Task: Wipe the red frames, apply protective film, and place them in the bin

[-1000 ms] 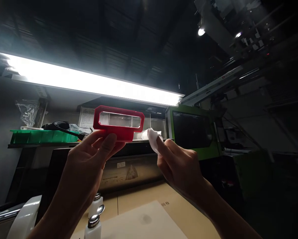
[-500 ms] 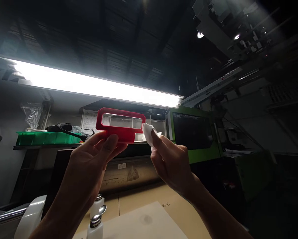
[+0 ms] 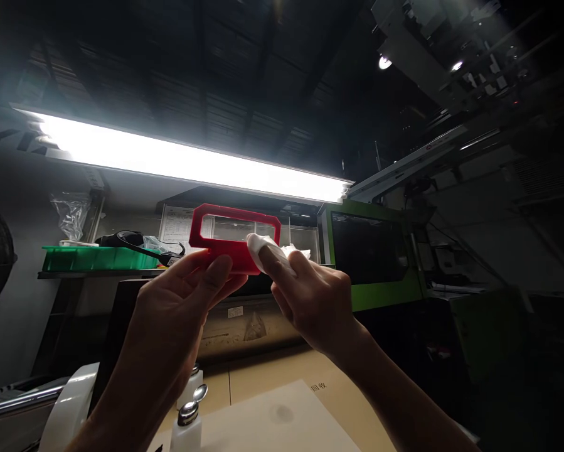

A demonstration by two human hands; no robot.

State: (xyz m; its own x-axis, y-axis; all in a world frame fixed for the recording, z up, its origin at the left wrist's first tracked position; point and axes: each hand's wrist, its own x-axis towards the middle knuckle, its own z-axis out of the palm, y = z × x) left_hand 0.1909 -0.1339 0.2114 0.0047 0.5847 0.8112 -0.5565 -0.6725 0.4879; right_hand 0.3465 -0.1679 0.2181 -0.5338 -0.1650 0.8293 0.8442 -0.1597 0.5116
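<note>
A red plastic frame (image 3: 237, 213) with a long rectangular window is held up below the lamp. My left hand (image 3: 182, 295) grips its lower left part, thumb on the near face. In my right hand (image 3: 310, 292) is a crumpled white cloth (image 3: 259, 245), pinched by the fingers. The cloth lies against the lower right part of the red frame and covers some of it. The fingertips of my left hand behind the piece are partly hidden.
A bright tube lamp (image 3: 192, 166) spans the view above my hands. Behind stands a shelf with a green tray (image 3: 98, 258). White bottles with metal caps (image 3: 187, 414) stand at the lower left, by a pale sheet (image 3: 282, 420). A green machine (image 3: 376, 295) is at right.
My right hand has moved the cloth left, from the frame's right edge onto its lower right face. My left hand still holds the frame. The whole view has shifted slightly.
</note>
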